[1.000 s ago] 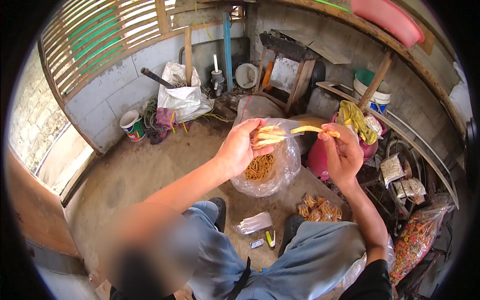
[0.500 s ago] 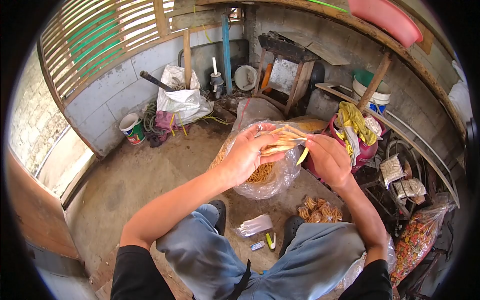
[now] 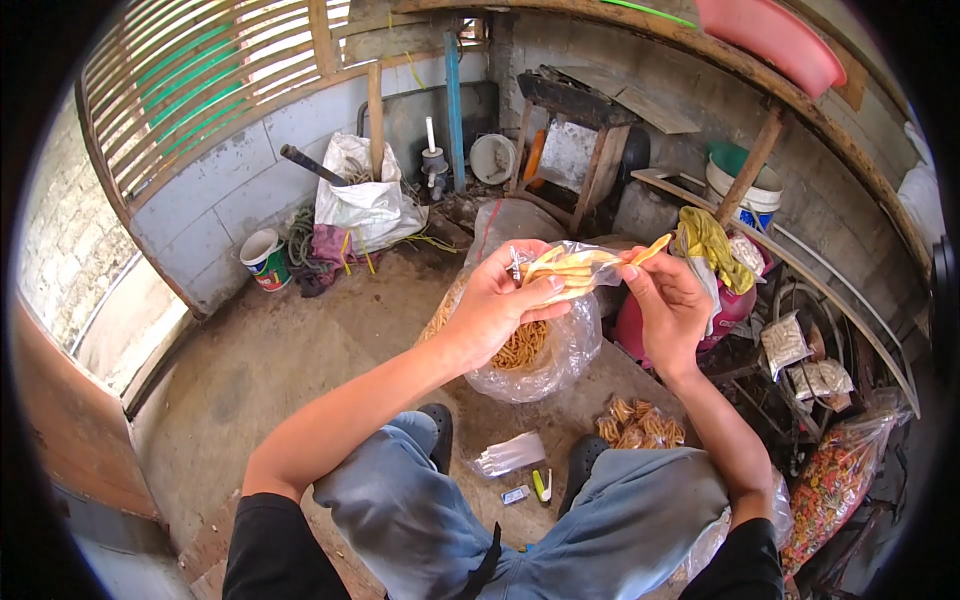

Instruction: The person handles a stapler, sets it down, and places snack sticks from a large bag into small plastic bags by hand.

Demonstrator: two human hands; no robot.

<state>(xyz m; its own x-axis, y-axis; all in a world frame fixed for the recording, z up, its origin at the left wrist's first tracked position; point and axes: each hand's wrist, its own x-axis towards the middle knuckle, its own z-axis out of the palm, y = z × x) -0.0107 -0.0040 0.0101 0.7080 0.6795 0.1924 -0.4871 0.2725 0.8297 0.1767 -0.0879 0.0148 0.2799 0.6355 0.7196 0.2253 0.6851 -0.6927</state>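
Observation:
My left hand (image 3: 497, 305) is closed around a small clear plastic bag (image 3: 572, 270) of yellowish snack sticks, tilted on its side. At its right end, the fingers of my right hand (image 3: 664, 305) pinch the gathered plastic. A thin yellow strip (image 3: 652, 249), perhaps a loose stick, shows at those same fingers. Below both hands stands a large open clear bag (image 3: 565, 355) with brown snack sticks (image 3: 522, 346) inside. Packed snack bundles (image 3: 640, 424) lie on the floor by my right shoe.
Between my feet lie a stack of clear plastic sleeves (image 3: 508, 454), a small blue-and-white box (image 3: 515, 495) and a lime-green tool (image 3: 542, 485). A bag of colourful snacks (image 3: 838, 485) leans at right. A wooden shelf edge (image 3: 740, 75) runs overhead, holding a pink basin (image 3: 770, 40).
My right hand has turned, bringing its fingertips and the yellow strip up and to the right. The bag now stretches between both hands, its left end still in my left hand.

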